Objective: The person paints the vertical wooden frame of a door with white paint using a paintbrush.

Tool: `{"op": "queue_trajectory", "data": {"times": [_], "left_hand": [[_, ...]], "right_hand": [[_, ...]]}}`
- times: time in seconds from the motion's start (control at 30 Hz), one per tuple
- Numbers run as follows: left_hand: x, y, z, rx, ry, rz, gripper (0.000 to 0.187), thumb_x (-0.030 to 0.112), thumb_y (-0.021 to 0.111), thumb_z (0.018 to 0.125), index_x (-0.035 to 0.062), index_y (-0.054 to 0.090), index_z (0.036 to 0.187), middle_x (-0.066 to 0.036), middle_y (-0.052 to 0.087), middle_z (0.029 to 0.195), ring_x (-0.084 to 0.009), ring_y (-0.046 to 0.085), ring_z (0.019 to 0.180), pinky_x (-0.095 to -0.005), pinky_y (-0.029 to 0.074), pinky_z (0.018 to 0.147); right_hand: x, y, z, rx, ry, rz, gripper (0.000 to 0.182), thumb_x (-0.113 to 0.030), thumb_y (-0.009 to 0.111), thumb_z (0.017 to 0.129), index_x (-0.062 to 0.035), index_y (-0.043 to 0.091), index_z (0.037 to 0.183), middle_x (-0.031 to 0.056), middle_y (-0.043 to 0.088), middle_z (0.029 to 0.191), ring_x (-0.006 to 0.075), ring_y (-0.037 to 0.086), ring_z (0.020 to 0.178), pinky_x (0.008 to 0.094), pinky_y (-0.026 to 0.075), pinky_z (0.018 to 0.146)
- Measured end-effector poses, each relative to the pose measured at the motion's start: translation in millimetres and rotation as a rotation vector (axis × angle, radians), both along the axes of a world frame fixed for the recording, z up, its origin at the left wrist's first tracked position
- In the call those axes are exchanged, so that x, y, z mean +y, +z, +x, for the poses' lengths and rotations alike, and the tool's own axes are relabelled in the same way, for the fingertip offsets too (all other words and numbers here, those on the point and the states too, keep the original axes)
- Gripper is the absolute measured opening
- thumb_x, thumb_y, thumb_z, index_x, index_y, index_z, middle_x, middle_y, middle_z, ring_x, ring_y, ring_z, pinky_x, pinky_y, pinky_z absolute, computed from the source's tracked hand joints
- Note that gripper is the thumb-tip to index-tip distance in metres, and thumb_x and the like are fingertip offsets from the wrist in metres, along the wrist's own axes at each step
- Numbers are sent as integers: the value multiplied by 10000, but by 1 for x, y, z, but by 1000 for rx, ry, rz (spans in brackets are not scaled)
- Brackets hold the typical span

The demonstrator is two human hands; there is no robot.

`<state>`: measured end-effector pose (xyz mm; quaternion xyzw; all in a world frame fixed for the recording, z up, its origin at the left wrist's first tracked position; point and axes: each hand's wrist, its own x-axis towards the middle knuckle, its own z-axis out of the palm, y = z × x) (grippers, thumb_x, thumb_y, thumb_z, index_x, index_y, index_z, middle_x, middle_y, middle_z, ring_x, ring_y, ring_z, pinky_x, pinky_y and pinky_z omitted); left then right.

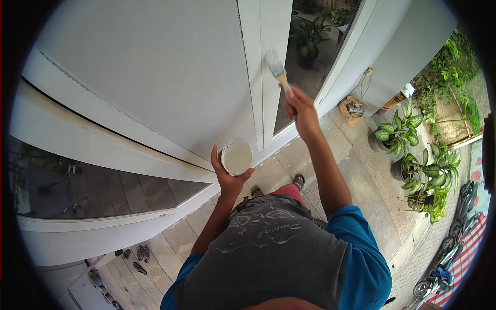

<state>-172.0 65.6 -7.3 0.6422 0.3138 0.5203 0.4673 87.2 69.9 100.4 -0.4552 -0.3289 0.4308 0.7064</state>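
My right hand is closed round the wooden handle of a paintbrush, raised with its whitened bristles up at the white door frame. Lower and to the left, my left hand grips a round cup of pale paint from below and the side, thumb and fingers spread round its wall. The cup's mouth faces me, and its rim is smeared with white. Behind both hands stands a large white panel with dark gaps along its edges.
Dark glass lies right of the frame. Potted plants line the tiled floor on the right, near a cable and a tin. Sandals lie at lower left. Motorbikes stand far right.
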Motion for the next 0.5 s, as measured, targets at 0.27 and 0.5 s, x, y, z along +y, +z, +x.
{"op": "queue_trajectory", "data": {"times": [0.27,0.5], "left_hand": [[3,3,0,-28,0,14,1238,298,927,627,86,82,1508,-173,430,1343,-286,504,1226,-411,431,1026],[3,3,1,-23,-43,-12,1238,306,926,627,90,85,1508,-170,426,1345,-284,496,1234,-411,432,1026]], "right_hand": [[-23,-172,-18,254,-9,-498,247,-281,486,1005,-65,591,1062,-54,366,598,64,288,483,228,245,460],[-19,10,-25,145,56,-154,292,-240,491,1016,-6,586,1161,-53,360,604,51,292,502,226,263,469]]}}
